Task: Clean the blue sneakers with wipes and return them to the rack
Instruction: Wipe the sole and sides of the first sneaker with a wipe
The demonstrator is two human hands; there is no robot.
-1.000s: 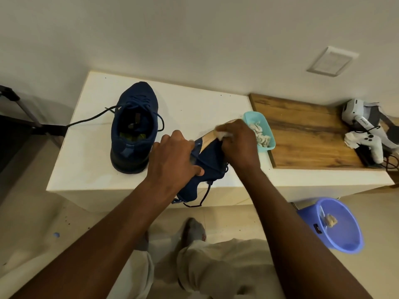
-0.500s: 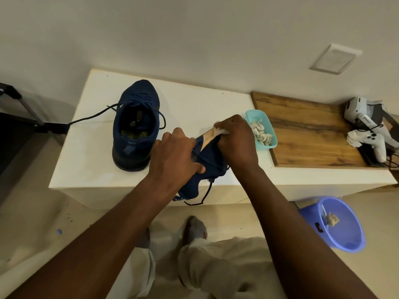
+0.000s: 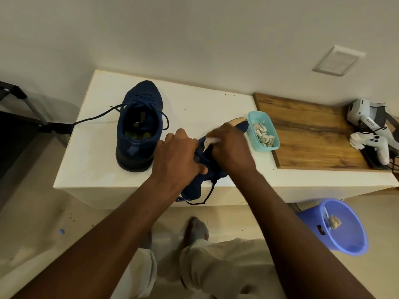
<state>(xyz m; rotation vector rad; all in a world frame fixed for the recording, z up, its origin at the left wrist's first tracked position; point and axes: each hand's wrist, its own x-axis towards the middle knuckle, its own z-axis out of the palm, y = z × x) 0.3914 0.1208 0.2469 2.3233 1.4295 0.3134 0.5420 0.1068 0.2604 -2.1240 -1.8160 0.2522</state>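
- our left grip [image 3: 179, 156] curls round the middle of one blue sneaker [image 3: 194, 187], holding it tipped on its side over the near edge of the white bench [image 3: 90, 147], with its laces dangling below.
- our right grip [image 3: 231, 147] pinches a white wipe [image 3: 210, 140] and presses it against the sneaker's side near the sole; the tan sole tip [image 3: 236, 121] pokes out beyond the knuckles.
- the second blue sneaker [image 3: 139, 126] stands upright on the bench, apart to the left, one lace trailing off the far edge; we cannot tell whether it is already wiped.
- a teal tub [image 3: 265, 148] of wipes sits just beside the right grip, next to the wooden board [image 3: 313, 137], so supply looks ample.
- a crumpled used wipe [image 3: 334, 221] lies in the blue bucket [image 3: 354, 244] on the floor, which we read as at least one wiping pass finished.
- we judge the task roughly midway: cleaning is in hand, while the rest of this shoe, perhaps the other one, and the return of both to the rack are left. no rack shows in view.
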